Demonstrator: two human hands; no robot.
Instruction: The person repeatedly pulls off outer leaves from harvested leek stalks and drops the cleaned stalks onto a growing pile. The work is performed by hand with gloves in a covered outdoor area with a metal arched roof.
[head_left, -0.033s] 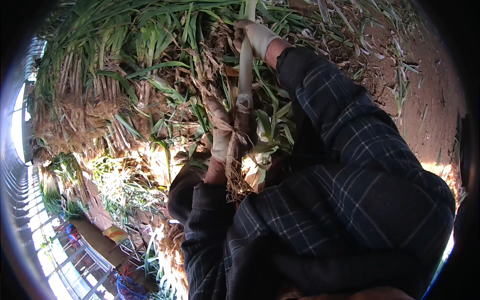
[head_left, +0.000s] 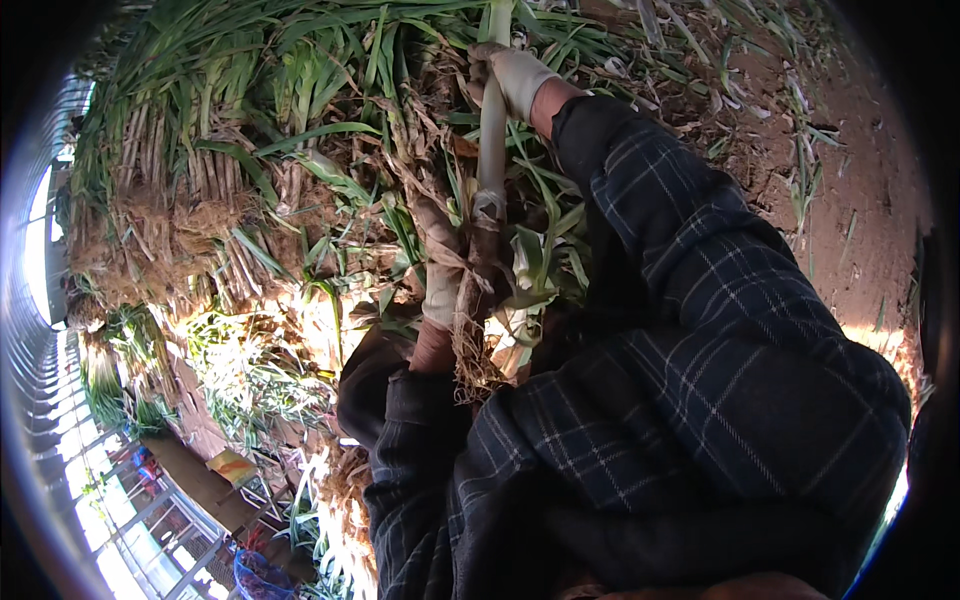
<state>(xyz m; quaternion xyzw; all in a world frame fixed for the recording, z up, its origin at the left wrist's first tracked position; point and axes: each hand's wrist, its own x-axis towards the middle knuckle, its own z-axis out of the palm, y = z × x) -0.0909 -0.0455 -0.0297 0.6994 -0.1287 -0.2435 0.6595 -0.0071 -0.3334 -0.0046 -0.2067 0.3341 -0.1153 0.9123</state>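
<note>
My right hand [head_left: 515, 75], in a pale glove, grips the upper part of a long white leek stalk [head_left: 492, 140]. The gloved fingers of my left hand [head_left: 440, 290] are closed around the same stalk just above its tangled brown roots [head_left: 470, 355]. Dry outer leaves hang loose around the stalk near my left hand. Dark plaid sleeves [head_left: 700, 300] cover both forearms. The stalk's green top runs out of view at the upper edge.
A big pile of pulled leeks [head_left: 200, 200] with green leaves and earthy root ends lies to the left. Bare reddish soil [head_left: 850, 200] with scattered leaf scraps is on the right. A greenhouse frame [head_left: 60, 400] curves along the left edge.
</note>
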